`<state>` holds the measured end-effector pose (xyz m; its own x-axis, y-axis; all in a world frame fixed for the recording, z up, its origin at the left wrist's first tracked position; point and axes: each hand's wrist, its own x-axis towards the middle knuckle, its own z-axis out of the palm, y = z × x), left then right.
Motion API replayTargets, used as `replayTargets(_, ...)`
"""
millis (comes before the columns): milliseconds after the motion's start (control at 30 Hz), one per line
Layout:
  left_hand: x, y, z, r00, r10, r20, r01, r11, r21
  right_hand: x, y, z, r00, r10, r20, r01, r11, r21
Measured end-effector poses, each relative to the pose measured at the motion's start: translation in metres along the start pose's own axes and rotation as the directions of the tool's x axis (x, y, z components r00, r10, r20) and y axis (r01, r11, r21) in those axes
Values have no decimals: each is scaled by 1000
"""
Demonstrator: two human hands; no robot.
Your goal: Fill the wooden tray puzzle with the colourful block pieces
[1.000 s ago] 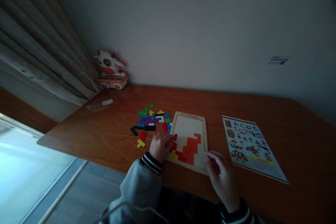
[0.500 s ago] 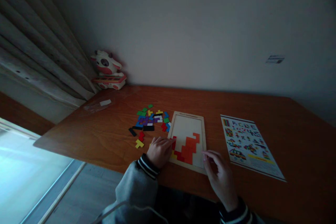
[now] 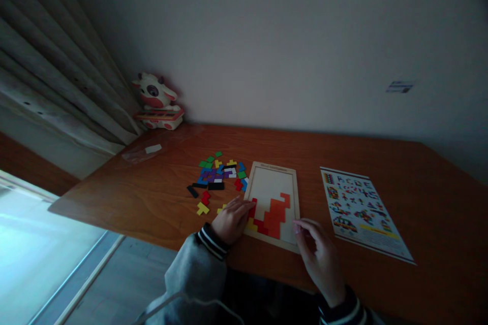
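A wooden puzzle board point(image 3: 272, 179) lies on the table, its lower part partly filled with orange pieces point(image 3: 277, 210), a red piece point(image 3: 261, 226) and a yellow piece point(image 3: 251, 224). My left hand point(image 3: 231, 219) reaches over the board's left rim, fingers close together, fingertips on an upright red puzzle piece point(image 3: 252, 207) along that side. Its underside and thumb are hidden. At the right rim, my right hand point(image 3: 320, 256) has thumb and forefinger pinched together on the board's edge.
Loose coloured pieces point(image 3: 216, 186) lie in a cluster left of the board, with a yellow piece point(image 3: 203, 208) nearer the front. A printed pattern sheet point(image 3: 364, 208) is on the right. Behind are a cow-shaped toy keyboard point(image 3: 159, 111) and a clear plastic bag point(image 3: 139, 155).
My left hand has shifted slightly left and down, uncovering more of the yellow piece in the board and a loose yellow one beside the hand. My right hand stays put.
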<state>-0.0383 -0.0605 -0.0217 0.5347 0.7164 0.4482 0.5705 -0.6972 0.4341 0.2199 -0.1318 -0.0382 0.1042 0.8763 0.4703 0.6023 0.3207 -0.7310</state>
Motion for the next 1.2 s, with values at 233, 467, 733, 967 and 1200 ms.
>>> replayTargets(233,-18,-32,-33,971,-160,-178,206,938,278,-2,2,1,999,-35,-30,33,998,-58)
replayTargets(467,-53,-75,-68,855,-416,-311,517,740,430,19,-27,25,976,-152,154,165,983,-75)
replayTargets(733,-53,-79,-69,853,-477,-213,522,777,351,109,-65,101,846,-147,512,255,956,-146)
replayTargets(967,-57,-76,-68,868,-454,-203,496,814,301,144,-49,133,802,-139,581,265,954,-139)
replayTargets(1200,-57,-80,-65,879,-405,-251,461,857,231,148,-35,139,786,-126,606,213,974,-74)
